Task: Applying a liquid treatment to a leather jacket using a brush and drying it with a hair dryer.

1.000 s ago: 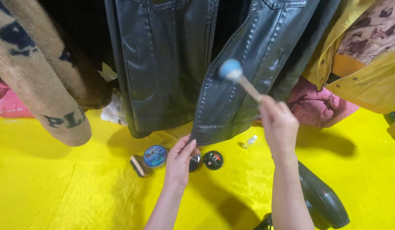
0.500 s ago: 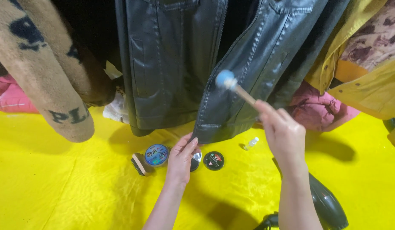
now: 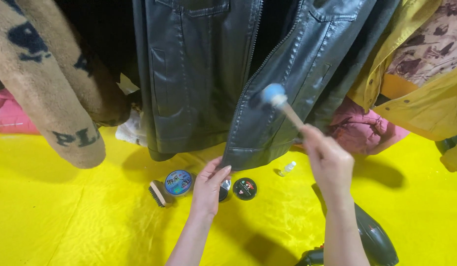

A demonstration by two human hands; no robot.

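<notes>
A black leather jacket (image 3: 199, 79) hangs open in front of me. My left hand (image 3: 209, 189) pinches the bottom hem of its right front panel (image 3: 282, 83) and holds it taut. My right hand (image 3: 329, 160) grips the wooden handle of a small dauber (image 3: 280, 101), a stick with a round blue sponge head. The blue head touches the leather beside the zipper.
On the yellow sheet (image 3: 66, 216) lie a small brush (image 3: 157, 193), a round blue tin (image 3: 178, 182), a black tin (image 3: 245, 188) and a tiny clear bottle (image 3: 286, 169). A black hair dryer (image 3: 371, 241) lies at lower right. A tan fleece garment (image 3: 51, 83), yellow coat (image 3: 425, 108) and pink clothing (image 3: 366, 130) hang around.
The blue sponge head has moved slightly down and left along the leather panel by the zipper. My left hand keeps its hold on the hem.
</notes>
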